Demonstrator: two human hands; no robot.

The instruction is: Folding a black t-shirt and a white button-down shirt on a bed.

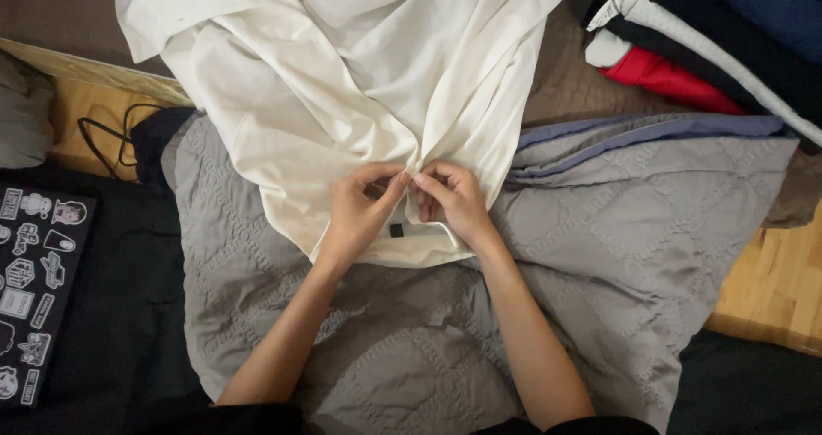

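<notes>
wooden floor (775, 289) shows at the right edge and upper left of the frame, with dark bedding along the bottom; over the middle lies a grey quilted pillow (634, 229), embossed with a stitched pattern, a bluish-purple band along its upper right edge. item: cream-white garment (360, 84), loose and creased, spread from the top centre of the frame down onto the pillow, its lower hem ending at centre frame, where a small dark tag (396, 229) sits on the cloth. left hand (360, 212), centre frame, fingers curled and thumb pressed to forefinger, pinching a fold of the white cloth. right hand (454, 204), just beside it and touching it at the fingertips, closed in the same narrow pinch on the same gathered fold; both forearms run bare down to the bottom edge. item: black laptop (38, 294), lower left of the frame, lid covered in white and grey stickers. item: black cable (116, 140), looped on the wood at the left, above the laptop. item: stack of folded clothes (719, 41), upper right corner, dark navy and black layers with a white piece and a red piece at its left side, well apart from the hands. item: grey soft object (21, 114), far left edge, only partly in view, kind not clear.
</notes>
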